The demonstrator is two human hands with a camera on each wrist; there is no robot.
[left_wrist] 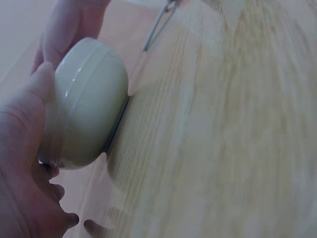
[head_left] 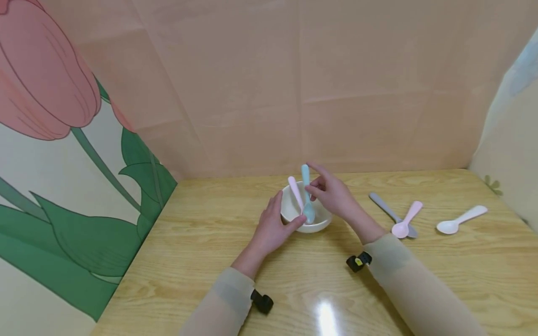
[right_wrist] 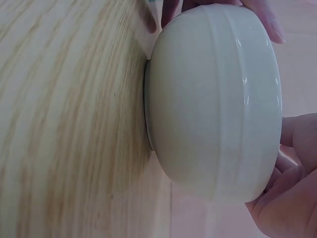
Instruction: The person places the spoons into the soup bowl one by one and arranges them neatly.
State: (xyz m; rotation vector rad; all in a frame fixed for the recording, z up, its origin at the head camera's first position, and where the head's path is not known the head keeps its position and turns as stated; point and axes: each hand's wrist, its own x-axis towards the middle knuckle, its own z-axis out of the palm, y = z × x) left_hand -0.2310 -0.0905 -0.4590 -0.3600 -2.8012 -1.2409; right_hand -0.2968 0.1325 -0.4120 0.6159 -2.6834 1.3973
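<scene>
A white bowl (head_left: 312, 228) stands upright on the table. My left hand (head_left: 271, 229) grips its left side, thumb over the near rim and fingers round the outside. Inside the bowl a pink spoon (head_left: 295, 190) leans with its handle above the rim. Beside it is a light blue spoon (head_left: 309, 212), its head low in the bowl. At that spoon's handle, my right hand (head_left: 335, 195) pinches with the thumb, the index finger stretched toward the handle's top. The right wrist view shows the bowl's outer wall (right_wrist: 198, 109) hiding both spoons.
Right of the bowl, another pink spoon (head_left: 407, 221) lies across a grey spoon (head_left: 384, 205). A white spoon (head_left: 461, 219) lies farther right. The wooden table (head_left: 189, 261) meets a pinkish cloth backdrop (head_left: 235, 93) behind and a tulip-printed panel (head_left: 84, 224) at the left.
</scene>
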